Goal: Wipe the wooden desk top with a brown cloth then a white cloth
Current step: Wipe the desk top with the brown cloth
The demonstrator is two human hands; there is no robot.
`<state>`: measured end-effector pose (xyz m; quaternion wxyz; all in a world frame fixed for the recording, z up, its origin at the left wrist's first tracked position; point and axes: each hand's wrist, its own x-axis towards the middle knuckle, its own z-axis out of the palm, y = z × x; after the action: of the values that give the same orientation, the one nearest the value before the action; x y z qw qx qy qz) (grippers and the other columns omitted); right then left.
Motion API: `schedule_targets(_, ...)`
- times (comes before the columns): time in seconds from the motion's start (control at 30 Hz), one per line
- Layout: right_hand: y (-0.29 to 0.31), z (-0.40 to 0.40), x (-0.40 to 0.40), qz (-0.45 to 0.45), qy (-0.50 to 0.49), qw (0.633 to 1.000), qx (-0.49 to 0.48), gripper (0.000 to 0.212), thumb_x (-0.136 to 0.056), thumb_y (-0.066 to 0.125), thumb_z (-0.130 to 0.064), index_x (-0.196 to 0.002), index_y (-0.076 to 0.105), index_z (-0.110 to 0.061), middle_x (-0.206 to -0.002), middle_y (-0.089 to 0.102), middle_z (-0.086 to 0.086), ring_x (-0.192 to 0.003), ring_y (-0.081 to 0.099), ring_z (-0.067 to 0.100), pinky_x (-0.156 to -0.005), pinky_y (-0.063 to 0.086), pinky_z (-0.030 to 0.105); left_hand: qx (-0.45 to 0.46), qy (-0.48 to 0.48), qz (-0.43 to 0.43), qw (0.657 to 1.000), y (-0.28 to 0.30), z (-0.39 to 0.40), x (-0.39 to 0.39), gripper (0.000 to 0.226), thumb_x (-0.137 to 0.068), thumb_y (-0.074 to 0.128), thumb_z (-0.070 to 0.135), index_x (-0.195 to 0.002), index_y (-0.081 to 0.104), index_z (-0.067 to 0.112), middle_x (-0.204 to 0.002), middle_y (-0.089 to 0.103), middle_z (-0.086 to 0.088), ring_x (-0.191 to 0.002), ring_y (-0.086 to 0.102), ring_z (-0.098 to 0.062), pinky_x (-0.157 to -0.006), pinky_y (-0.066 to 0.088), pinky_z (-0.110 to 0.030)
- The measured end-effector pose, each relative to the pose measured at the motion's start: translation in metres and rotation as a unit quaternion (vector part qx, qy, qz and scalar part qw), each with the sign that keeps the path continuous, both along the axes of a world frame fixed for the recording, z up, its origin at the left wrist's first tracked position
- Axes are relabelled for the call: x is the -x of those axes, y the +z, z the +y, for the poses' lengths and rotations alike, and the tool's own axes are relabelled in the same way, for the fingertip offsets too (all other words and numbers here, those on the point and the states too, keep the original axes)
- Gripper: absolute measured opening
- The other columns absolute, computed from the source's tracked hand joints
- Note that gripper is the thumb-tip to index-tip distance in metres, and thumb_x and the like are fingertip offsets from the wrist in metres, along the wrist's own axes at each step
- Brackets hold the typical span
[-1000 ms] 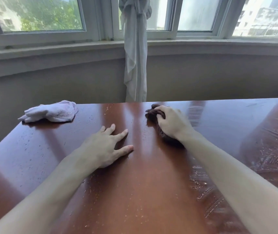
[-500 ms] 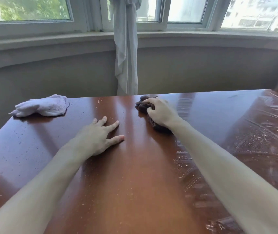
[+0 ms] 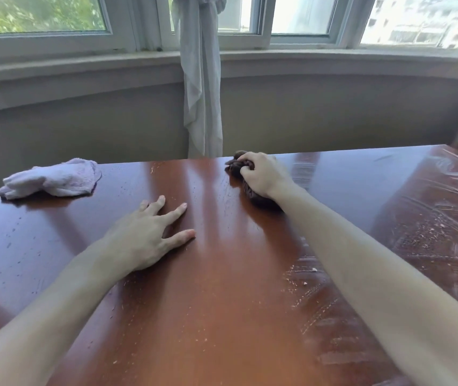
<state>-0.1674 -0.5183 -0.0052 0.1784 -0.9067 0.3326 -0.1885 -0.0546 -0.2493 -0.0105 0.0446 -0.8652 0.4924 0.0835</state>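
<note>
right hand (image 3: 264, 175) grips brown cloth (image 3: 250, 190), mostly hidden | left hand (image 3: 144, 238) spread flat on desk (image 3: 222, 302)

Glossy reddish wooden desk top (image 3: 222, 302), dusty rightward; white cloth (image 3: 52, 179) looks like nubby terry.

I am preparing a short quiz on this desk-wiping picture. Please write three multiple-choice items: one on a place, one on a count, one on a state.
1. Where does the white cloth lie?
A. far left corner of the desk
B. under the left hand
C. on the windowsill

2. How many cloths are on the desk?
A. one
B. two
C. three

3. What is the left hand doing?
A. gripping a cloth
B. resting flat, fingers spread
C. raised in the air

Key: 1 A, it lies bunched there, untouched. 2 B, white one plus brown cloth under the right hand. 3 B, palm down on wood.
</note>
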Motion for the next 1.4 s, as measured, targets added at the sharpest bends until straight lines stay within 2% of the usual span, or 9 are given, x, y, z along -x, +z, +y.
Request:
schedule_targets(0.1, 0.004, -0.034, -0.028, 0.019, -0.041, 0.999, 0.013, 0.042, -0.093, 0.05, -0.028, -0.13, 0.065, -0.038, -0.136, 0.065, -0.004, -0.127, 0.053, 0.028, -0.1, 0.042, 0.037, -0.012, 0.012, -0.001, 1.0, 0.002, 0.0, 0.006, 0.097, -0.063, -0.005, 0.087, -0.154, -0.004, 0.055, -0.169, 0.001, 0.006, -0.155, 0.006, -0.021, -0.117, 0.032, -0.046)
schedule_targets(0.23, 0.004, -0.038, -0.03, 0.015, -0.041, 0.999, 0.021, 0.039, -0.091, 0.051, -0.03, -0.125, 0.068, -0.04, -0.129, 0.068, -0.001, -0.121, 0.058, 0.03, -0.098, 0.046, 0.039, -0.021, 0.023, 0.01, 0.999, 0.009, 0.0, 0.011, 0.095, -0.064, -0.003, 0.086, -0.154, -0.006, 0.056, -0.169, -0.004, 0.009, -0.156, 0.002, -0.021, -0.116, 0.031, -0.047)
schedule_targets(0.4, 0.001, 0.006, 0.014, 0.0, -0.002, 1.0, 0.022, 0.038, -0.089, 0.053, -0.031, -0.12, 0.071, -0.042, -0.119, 0.072, -0.006, -0.112, 0.063, 0.026, -0.09, 0.049, 0.038, -0.01, 0.033, 0.004, 0.999, 0.007, 0.002, 0.013, 0.073, -0.092, 0.018, 0.076, -0.157, -0.001, 0.05, -0.169, 0.003, 0.004, -0.155, 0.008, -0.022, -0.116, 0.029, -0.048)
schedule_targets(0.53, 0.002, 0.051, 0.061, -0.007, 0.017, 1.0, 0.016, 0.04, -0.086, 0.055, -0.032, -0.121, 0.071, -0.04, -0.117, 0.074, -0.003, -0.11, 0.064, 0.028, -0.091, 0.051, 0.039, 0.047, 0.036, -0.048, 0.997, 0.013, 0.006, 0.04, 0.066, -0.101, 0.027, 0.063, -0.158, 0.026, 0.029, -0.156, 0.036, -0.008, -0.14, 0.039, -0.029, -0.107, 0.037, -0.044)
schedule_targets(0.67, 0.001, 0.096, 0.105, -0.014, 0.025, 0.999, 0.014, 0.038, -0.087, 0.057, -0.031, -0.12, 0.072, -0.04, -0.116, 0.074, -0.006, -0.11, 0.065, 0.024, -0.091, 0.05, 0.036, 0.15, 0.029, 0.034, 0.988, 0.019, 0.032, 0.094, 0.05, -0.103, 0.035, 0.053, -0.138, 0.056, 0.024, -0.141, 0.053, -0.005, -0.132, 0.051, -0.028, -0.105, 0.044, -0.046)
schedule_targets(0.87, 0.0, 0.159, 0.159, -0.009, 0.031, 0.999, 0.025, 0.038, -0.089, 0.058, -0.031, -0.123, 0.071, -0.04, -0.122, 0.072, -0.007, -0.113, 0.065, 0.024, -0.095, 0.048, 0.037, 0.125, -0.015, 0.052, 0.991, 0.038, 0.105, 0.18, 0.051, -0.101, 0.037, 0.057, -0.147, 0.044, 0.036, -0.154, 0.04, 0.01, -0.139, 0.043, -0.016, -0.106, 0.045, -0.046)
schedule_targets(1.07, 0.001, 0.215, 0.204, -0.005, 0.039, 0.999, 0.027, 0.037, -0.089, 0.058, -0.03, -0.123, 0.07, -0.04, -0.125, 0.071, -0.007, -0.116, 0.063, 0.023, -0.095, 0.045, 0.036, 0.072, -0.056, 0.091, 0.992, 0.047, 0.175, 0.241, 0.099, -0.081, 0.034, 0.089, -0.16, 0.019, 0.031, -0.166, 0.018, 0.008, -0.152, 0.019, -0.011, -0.119, 0.03, -0.046)
schedule_targets(1.17, 0.002, 0.244, 0.228, -0.012, 0.039, 0.999, 0.023, 0.036, -0.09, 0.059, -0.028, -0.122, 0.071, -0.038, -0.125, 0.07, -0.008, -0.116, 0.062, 0.021, -0.096, 0.044, 0.035, 0.035, -0.084, 0.082, 0.992, 0.036, 0.198, 0.254, 0.114, -0.073, 0.038, 0.095, -0.162, 0.008, 0.029, -0.169, 0.007, 0.006, -0.154, 0.009, -0.01, -0.122, 0.025, -0.042)
schedule_targets(1.4, -0.004, 0.303, 0.28, -0.03, 0.047, 0.998, 0.028, 0.043, -0.083, 0.052, -0.038, -0.122, 0.07, -0.039, -0.124, 0.07, -0.014, -0.114, 0.063, 0.013, -0.098, 0.048, 0.037, 0.087, -0.104, 0.019, 0.991, 0.011, 0.209, 0.257, 0.094, -0.086, 0.048, 0.078, -0.161, 0.013, 0.034, -0.169, 0.005, 0.009, -0.154, 0.007, -0.008, -0.118, 0.03, -0.038)
